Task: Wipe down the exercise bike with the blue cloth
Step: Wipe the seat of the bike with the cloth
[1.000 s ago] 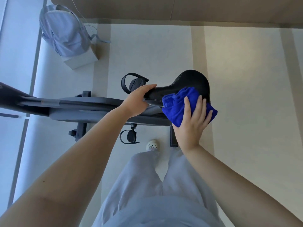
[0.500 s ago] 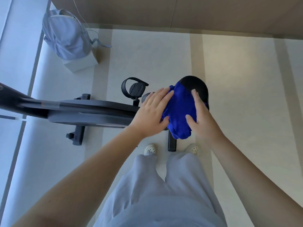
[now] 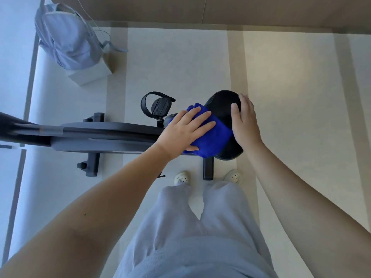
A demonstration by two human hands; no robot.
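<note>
A dark grey exercise bike [image 3: 96, 135] stands side-on in front of me, its black saddle [image 3: 220, 103] at the right end. The blue cloth [image 3: 214, 137] lies bunched on the front part of the saddle. My left hand [image 3: 184, 129] presses flat on the cloth with straight fingers. My right hand [image 3: 245, 121] rests on the right side of the saddle, fingers straight, its palm edge touching the cloth. One strapped pedal [image 3: 158, 105] shows beyond the frame.
A pale blue backpack [image 3: 66, 37] sits on a white box [image 3: 90, 75] at the far left by the wall. The bike's floor feet [image 3: 92, 163] and rear post [image 3: 207, 169] stand near my shoes [image 3: 181, 177]. Pale floor stretches to the right.
The cloth passed from under my right hand to under my left. My right hand moved off the cloth to the saddle's right side, and the cloth shifted left along the saddle.
</note>
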